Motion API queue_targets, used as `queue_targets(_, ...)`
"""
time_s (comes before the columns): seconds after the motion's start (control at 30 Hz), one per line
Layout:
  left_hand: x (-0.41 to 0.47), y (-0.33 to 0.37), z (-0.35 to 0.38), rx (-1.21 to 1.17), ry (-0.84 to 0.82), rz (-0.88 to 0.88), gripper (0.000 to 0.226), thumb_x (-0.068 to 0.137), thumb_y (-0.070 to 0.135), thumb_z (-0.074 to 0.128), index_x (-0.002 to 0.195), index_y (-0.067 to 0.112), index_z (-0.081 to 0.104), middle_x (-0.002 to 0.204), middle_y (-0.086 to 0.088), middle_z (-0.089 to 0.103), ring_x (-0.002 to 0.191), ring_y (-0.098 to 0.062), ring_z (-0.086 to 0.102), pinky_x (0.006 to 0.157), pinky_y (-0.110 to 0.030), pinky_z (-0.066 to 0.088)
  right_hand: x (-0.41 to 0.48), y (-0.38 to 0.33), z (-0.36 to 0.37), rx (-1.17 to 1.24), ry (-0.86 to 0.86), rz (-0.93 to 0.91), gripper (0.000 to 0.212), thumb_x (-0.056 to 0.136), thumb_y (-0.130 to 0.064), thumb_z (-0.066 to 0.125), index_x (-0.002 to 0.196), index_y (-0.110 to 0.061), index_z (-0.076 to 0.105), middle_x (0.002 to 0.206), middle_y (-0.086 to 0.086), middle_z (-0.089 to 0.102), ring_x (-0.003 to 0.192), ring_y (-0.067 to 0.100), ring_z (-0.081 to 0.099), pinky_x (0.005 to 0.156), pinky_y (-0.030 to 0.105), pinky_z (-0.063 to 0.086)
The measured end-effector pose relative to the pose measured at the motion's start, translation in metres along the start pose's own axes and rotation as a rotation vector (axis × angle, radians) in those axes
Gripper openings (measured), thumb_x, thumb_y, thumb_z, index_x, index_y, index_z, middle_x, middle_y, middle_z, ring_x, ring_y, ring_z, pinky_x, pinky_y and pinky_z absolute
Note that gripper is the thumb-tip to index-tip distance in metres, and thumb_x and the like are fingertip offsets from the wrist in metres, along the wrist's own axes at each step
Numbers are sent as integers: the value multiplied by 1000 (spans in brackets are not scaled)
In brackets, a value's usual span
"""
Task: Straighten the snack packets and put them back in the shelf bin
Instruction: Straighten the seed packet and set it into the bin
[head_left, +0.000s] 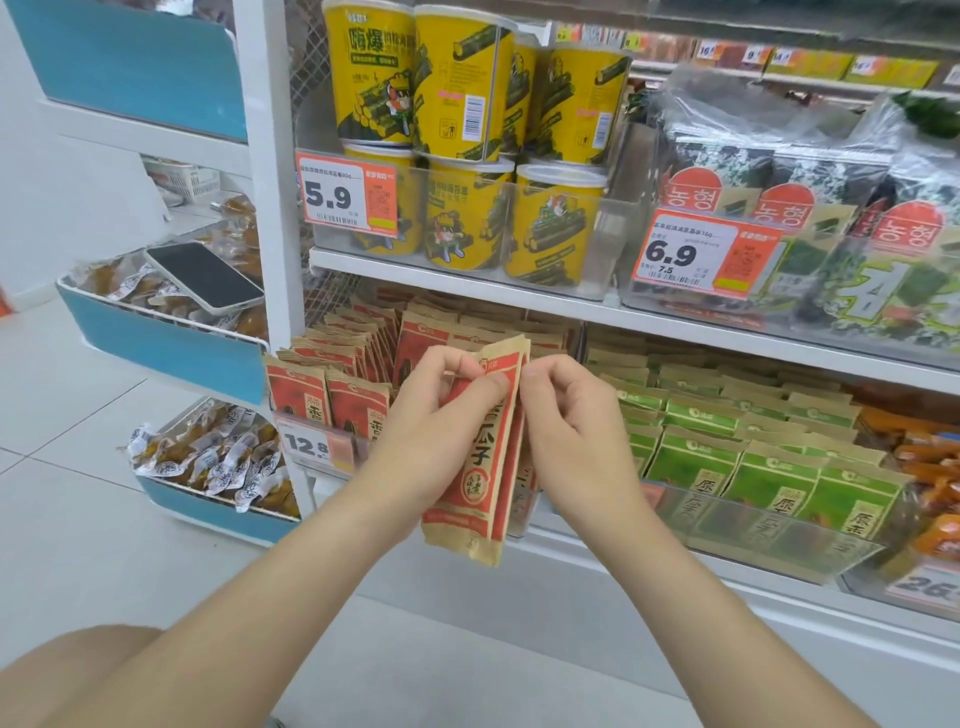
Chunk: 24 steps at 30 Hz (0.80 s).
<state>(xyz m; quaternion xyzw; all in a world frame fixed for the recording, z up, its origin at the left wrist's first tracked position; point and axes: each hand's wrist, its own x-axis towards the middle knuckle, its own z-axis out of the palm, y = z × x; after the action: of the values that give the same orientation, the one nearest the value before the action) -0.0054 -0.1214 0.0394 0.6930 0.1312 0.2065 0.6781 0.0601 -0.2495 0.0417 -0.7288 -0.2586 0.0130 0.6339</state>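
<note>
My left hand (441, 421) grips a small stack of red-and-tan snack packets (480, 467), held upright in front of the lower shelf. My right hand (569, 415) pinches the top right edge of that stack with thumb and forefinger. Behind the hands, the clear shelf bin (311, 441) holds more of the same red packets (332, 395), standing in rows, some leaning. The bin's right part is hidden by the held stack.
Green packets (753, 457) fill the bin to the right. Yellow tubs (467, 156) and seaweed packs (779, 208) sit on the shelf above. A phone (202, 278) lies on a blue side bin (156, 343) of wrapped snacks at left. White floor tiles lie below.
</note>
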Motion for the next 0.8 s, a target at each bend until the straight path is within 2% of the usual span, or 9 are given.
queue_targets(0.07,0,3,0,-25,-4,12,21,103,34,70,100,17,59,75,5,66,70,-12,66,65,-27,52,0,1,1,-55,-35,-50,26,113,-22,53,93,-14,68,75,12,72,64,18,61,58,45,51)
queue_targets(0.13,0,5,-1,-20,-21,34,24,102,35,70,99,15,57,73,5,64,67,-10,62,62,-23,50,-1,-1,2,-17,-56,-27,26,113,-23,54,93,-14,68,73,15,70,62,21,62,54,50,52)
queue_targets(0.2,1,6,-5,-15,-61,44,29,101,38,72,99,14,55,74,2,66,67,-14,64,65,-29,55,-2,-4,2,73,-85,27,24,112,-22,56,95,-12,69,68,6,72,60,16,68,47,37,52)
queue_targets(0.27,1,6,-7,14,-84,54,32,101,38,71,100,11,54,75,0,67,68,-16,65,68,-34,55,-1,-5,0,110,-128,49,23,112,-22,57,98,-9,70,68,1,73,58,14,70,49,27,54)
queue_targets(0.33,1,6,-8,40,-82,63,34,105,37,65,101,5,56,72,3,65,66,-12,63,67,-28,52,2,-6,-5,95,-168,45,23,111,-21,57,100,-6,71,72,3,75,61,16,72,52,28,56)
queue_targets(0.4,2,5,-9,76,-65,67,28,109,33,58,98,9,60,68,11,62,64,-6,59,66,-24,47,5,-7,-12,74,-193,35,20,109,-19,62,99,-6,74,78,9,79,66,18,74,56,32,60)
queue_targets(0.5,2,5,-11,96,-79,73,25,112,27,53,88,18,57,77,4,59,73,-12,55,73,-32,44,7,-9,-21,20,-221,16,7,101,-13,74,98,-7,76,85,14,80,73,21,75,67,38,63)
queue_targets(0.67,4,2,-12,86,-92,99,31,113,25,52,82,24,51,78,-3,53,73,-17,50,71,-37,41,6,-7,-19,95,-230,76,12,102,-8,71,97,1,76,86,17,80,74,18,77,66,27,62)
queue_targets(0.8,4,4,-10,70,-92,125,34,113,28,53,79,30,55,71,7,58,67,-12,53,66,-31,44,6,-6,-17,127,-180,64,11,103,-9,71,99,-2,79,87,19,80,74,19,78,66,24,61)
